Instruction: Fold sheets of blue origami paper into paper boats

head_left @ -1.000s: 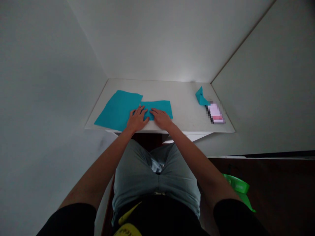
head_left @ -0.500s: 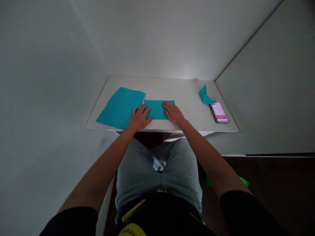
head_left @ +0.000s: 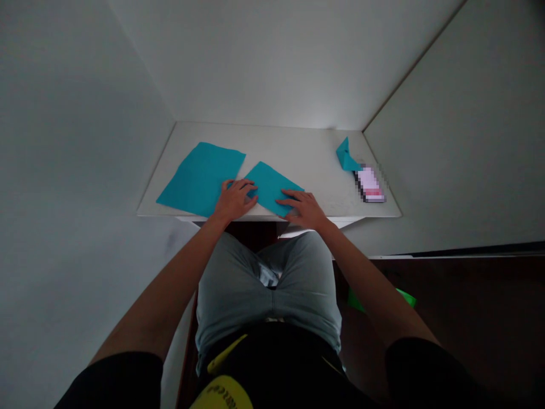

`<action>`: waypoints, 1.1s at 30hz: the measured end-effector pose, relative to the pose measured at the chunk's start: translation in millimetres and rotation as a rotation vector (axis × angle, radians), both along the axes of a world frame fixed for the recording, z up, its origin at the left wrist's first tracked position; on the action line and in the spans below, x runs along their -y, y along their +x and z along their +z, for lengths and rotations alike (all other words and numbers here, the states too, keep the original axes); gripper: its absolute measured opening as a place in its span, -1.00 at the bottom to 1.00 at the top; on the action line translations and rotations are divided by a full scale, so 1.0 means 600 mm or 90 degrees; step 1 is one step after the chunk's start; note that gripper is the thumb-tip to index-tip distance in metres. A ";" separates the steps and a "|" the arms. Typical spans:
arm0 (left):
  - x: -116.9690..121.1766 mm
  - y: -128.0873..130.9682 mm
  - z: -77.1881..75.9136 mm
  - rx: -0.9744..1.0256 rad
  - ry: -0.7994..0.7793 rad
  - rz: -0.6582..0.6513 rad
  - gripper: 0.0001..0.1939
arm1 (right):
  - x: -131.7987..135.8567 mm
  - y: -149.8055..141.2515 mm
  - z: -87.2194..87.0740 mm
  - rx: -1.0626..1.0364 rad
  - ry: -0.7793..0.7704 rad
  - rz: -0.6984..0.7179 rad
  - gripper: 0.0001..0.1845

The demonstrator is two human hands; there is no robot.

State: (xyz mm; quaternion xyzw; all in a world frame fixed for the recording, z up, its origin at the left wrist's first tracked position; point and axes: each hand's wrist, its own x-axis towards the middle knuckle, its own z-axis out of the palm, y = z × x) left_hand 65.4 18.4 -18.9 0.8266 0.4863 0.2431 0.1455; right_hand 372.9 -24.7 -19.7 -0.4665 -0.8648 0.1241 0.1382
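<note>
A smaller rectangular piece of teal paper (head_left: pixel 272 183) lies turned at an angle on the white table (head_left: pixel 293 149) in front of me. On its left corner rests my left hand (head_left: pixel 235 199), fingers spread. My right hand (head_left: pixel 304 208) touches the paper's right end with its fingers apart. To the left lies a larger teal sheet (head_left: pixel 198 179); my left hand and wrist cover part of its right edge.
A folded teal paper piece (head_left: pixel 346 156) stands at the right back, its tip reaching a phone (head_left: pixel 369 184) with a blurred screen. Walls border the table behind and on both sides. Something green (head_left: pixel 406 297) is on the dark floor at right.
The smaller paper has turned clockwise from square-on to slanted. My right hand has moved down along its right side, and my left hand stays at its left end. The view has shifted slightly.
</note>
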 end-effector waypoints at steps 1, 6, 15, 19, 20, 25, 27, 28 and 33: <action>0.001 0.001 0.001 -0.005 0.003 -0.003 -0.65 | -0.002 -0.002 0.000 -0.009 0.001 -0.011 -0.43; 0.005 0.003 0.007 -0.052 0.022 -0.006 -0.61 | -0.022 -0.022 -0.010 -0.068 0.015 -0.107 -0.63; -0.001 0.000 -0.002 -0.076 0.044 -0.006 -0.51 | -0.056 -0.057 -0.028 -0.145 0.038 -0.249 -0.39; -0.004 0.000 -0.003 -0.079 0.048 0.001 -0.54 | -0.040 -0.067 -0.018 -0.092 0.114 -0.208 -0.52; -0.004 0.001 -0.002 -0.081 0.048 0.000 -0.55 | -0.035 -0.068 -0.016 -0.073 0.110 -0.165 -0.56; -0.002 0.002 0.004 -0.087 0.052 0.005 -0.45 | -0.014 -0.060 -0.022 -0.022 0.079 -0.016 -0.49; -0.001 0.002 0.004 -0.095 0.052 0.001 -0.37 | -0.009 -0.047 -0.025 -0.025 0.080 -0.010 -0.48; 0.000 0.001 0.004 -0.100 0.051 -0.005 -0.34 | -0.008 -0.038 -0.026 -0.031 0.075 -0.008 -0.49; 0.000 -0.003 -0.001 -0.123 0.054 -0.131 -0.21 | -0.024 -0.007 -0.025 -0.068 0.026 -0.023 -0.53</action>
